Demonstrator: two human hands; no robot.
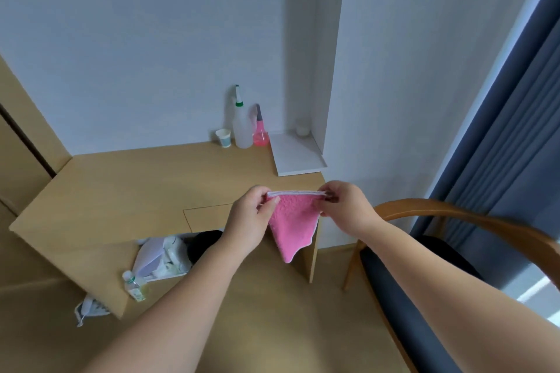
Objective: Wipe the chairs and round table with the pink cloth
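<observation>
The pink cloth (292, 222) hangs in the air at the centre of the view, folded, with its white-trimmed top edge stretched level. My left hand (250, 216) pinches the left end of that edge. My right hand (344, 206) pinches the right end. The cloth's lower corner dangles down to a point above the floor. A wooden chair (454, 215) with a curved backrest and a dark blue seat stands at the right, just beyond my right forearm. No round table is in view.
A light wooden desk (136, 185) runs along the wall, bearing a paper cup (223, 138), a clear squeeze bottle (242, 123), a pink spray bottle (260, 130) and a white tray (295, 154). Bags and a small bottle (135, 285) lie under it. Blue curtains (500, 130) hang at right.
</observation>
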